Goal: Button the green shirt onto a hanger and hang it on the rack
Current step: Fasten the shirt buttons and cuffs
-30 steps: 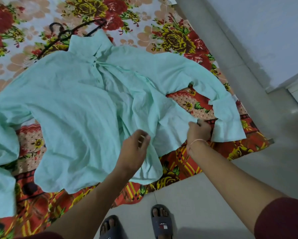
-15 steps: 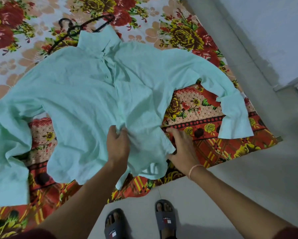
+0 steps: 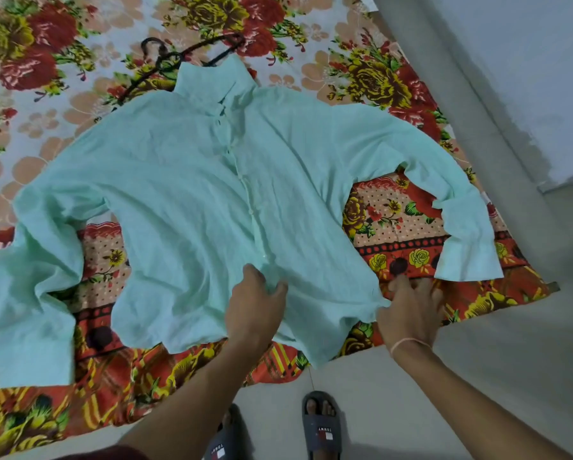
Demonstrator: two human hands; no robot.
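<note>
The green shirt (image 3: 195, 194) lies spread front-up on a floral bedsheet (image 3: 63, 104), with a black hanger (image 3: 209, 44) just beyond its collar. The left hand (image 3: 255, 307) pinches fabric at the shirt's lower placket. The right hand (image 3: 411, 307) lies with fingers spread at the shirt's hem corner.

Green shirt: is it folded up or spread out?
Spread out. The light green fabric shirt lies flat on the flowered bedsheet, front up, with both sleeves stretched out sideways.
</note>
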